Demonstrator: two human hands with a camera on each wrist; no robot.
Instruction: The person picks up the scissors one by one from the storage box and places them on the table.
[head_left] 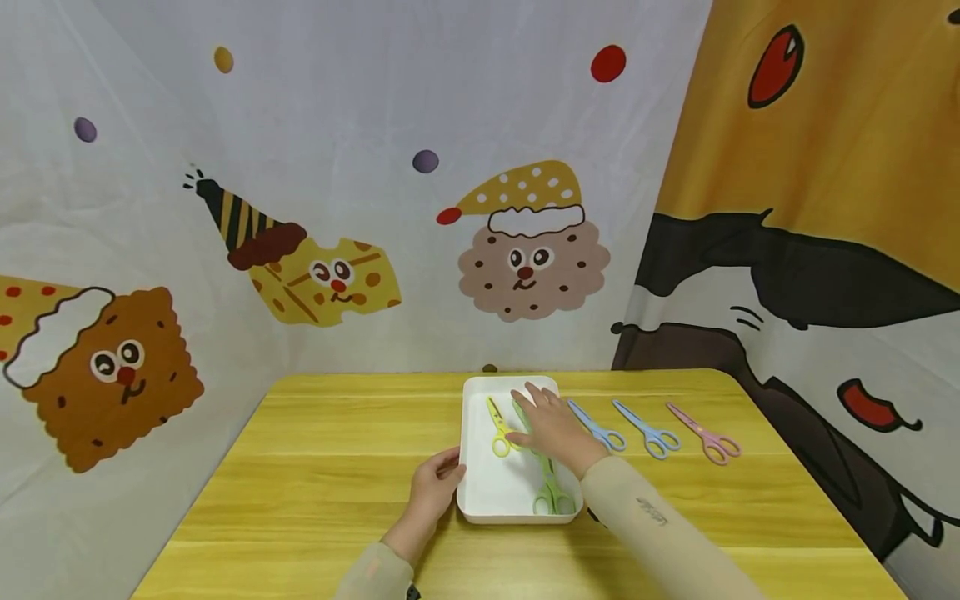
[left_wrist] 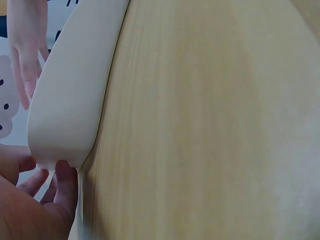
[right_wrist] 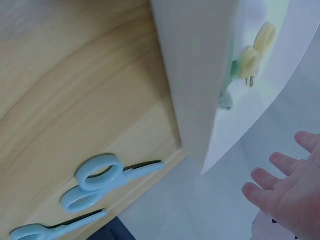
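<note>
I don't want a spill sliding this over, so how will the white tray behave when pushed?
The white tray likely stays stiff: it shows no bend where the left hand grips it. It seems unlikely to tip, being low and wide on the table. The yellow scissors lie loose inside, so they might slide.

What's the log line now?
left hand: grips tray edge | right hand: over tray | inside: yellow scissors, green scissors | table: blue scissors, pink scissors
</note>
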